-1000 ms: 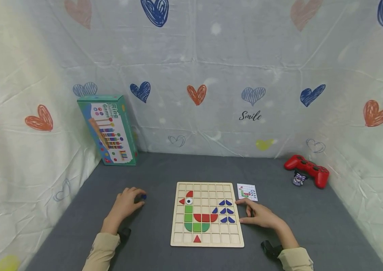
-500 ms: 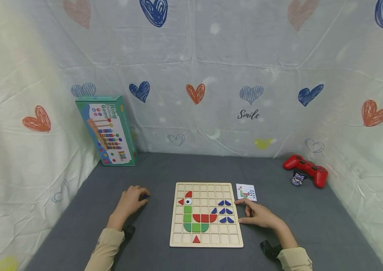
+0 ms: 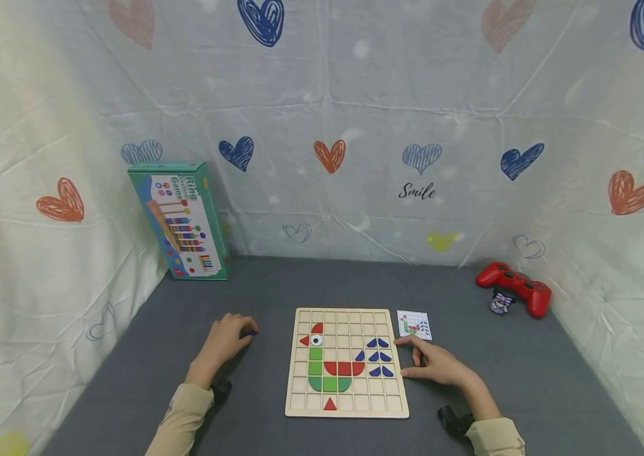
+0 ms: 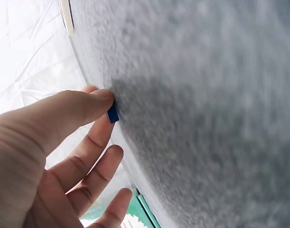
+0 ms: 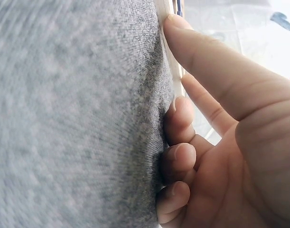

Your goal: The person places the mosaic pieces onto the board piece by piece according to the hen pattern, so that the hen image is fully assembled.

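My left hand [image 3: 225,345] is over the dark cloth, left of the wooden grid board [image 3: 346,416]. Between its thumb and index finger it pinches a small blue tile [image 4: 113,114], held close to the cloth. The other fingers of that hand are partly bent. My right hand [image 3: 435,362] is at the board's right edge, thumb and index fingertips touching the rim apart from each other, the remaining fingers bent against the cloth. On the board, red, green and blue tiles and a white eye tile [image 3: 316,340] form a bird. A red triangle [image 3: 330,404] lies in the bottom row.
A small picture card [image 3: 414,325] showing a similar bird lies beside the board's upper right. A red game controller [image 3: 515,288] and a little dark figure [image 3: 501,301] are at the back right. A green toy box [image 3: 182,221] leans at the back left.
My left hand has slid a little to the right, toward the board, with the blue tile still pinched. The right hand and the tiles on the board stay put.
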`<control>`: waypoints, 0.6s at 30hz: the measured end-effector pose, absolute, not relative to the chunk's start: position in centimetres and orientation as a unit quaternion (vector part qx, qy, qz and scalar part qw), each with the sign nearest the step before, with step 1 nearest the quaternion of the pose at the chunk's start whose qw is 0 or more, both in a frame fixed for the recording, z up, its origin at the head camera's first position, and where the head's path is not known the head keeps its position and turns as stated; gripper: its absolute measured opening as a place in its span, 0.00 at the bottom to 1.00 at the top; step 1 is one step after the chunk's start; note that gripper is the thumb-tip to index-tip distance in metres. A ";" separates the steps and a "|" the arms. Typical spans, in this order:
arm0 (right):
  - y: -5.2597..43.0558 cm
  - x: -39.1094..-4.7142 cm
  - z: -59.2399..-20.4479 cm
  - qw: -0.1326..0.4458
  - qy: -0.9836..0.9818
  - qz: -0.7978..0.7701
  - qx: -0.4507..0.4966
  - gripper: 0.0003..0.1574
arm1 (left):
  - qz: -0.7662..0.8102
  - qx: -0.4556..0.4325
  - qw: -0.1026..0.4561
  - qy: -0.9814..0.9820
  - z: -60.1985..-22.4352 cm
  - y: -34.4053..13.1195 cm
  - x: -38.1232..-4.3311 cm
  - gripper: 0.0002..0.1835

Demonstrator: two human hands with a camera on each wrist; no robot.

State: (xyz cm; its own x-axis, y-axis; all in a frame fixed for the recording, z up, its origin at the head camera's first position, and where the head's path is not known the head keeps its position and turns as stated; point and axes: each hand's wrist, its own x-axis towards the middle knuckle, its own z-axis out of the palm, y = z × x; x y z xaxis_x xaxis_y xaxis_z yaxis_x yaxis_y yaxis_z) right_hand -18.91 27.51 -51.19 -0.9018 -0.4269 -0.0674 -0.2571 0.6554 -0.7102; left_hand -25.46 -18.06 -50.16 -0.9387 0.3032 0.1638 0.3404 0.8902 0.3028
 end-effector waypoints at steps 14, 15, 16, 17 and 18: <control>27.6 -18.9 -51.5 0.112 0.905 -0.362 -0.194 0.36 | -0.163 -0.188 0.065 -0.966 -49.8 -14.8 -24.3 0.08; 27.6 -18.9 -51.5 0.111 0.906 -0.361 -0.194 0.36 | -0.165 -0.192 0.064 -0.965 -49.7 -14.6 -24.2 0.08; 27.6 -18.9 -51.5 0.112 0.906 -0.360 -0.193 0.36 | -0.168 -0.196 0.063 -0.964 -49.6 -14.3 -24.1 0.08; 27.6 -18.9 -51.5 0.112 0.906 -0.359 -0.192 0.36 | -0.169 -0.199 0.062 -0.963 -49.4 -14.0 -24.0 0.09; 27.6 -18.9 -51.5 0.112 0.907 -0.359 -0.191 0.36 | -0.171 -0.203 0.063 -0.962 -49.3 -13.8 -23.9 0.09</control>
State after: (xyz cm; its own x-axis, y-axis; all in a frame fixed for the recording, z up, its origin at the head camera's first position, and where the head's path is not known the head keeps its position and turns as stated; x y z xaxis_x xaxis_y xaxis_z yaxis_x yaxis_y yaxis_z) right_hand -18.93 27.61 -51.48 -0.9022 -0.4264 -0.0655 -0.2660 0.6694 -0.6937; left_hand -23.89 -13.77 -49.32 -0.9097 0.3691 0.1903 0.4121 0.8593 0.3031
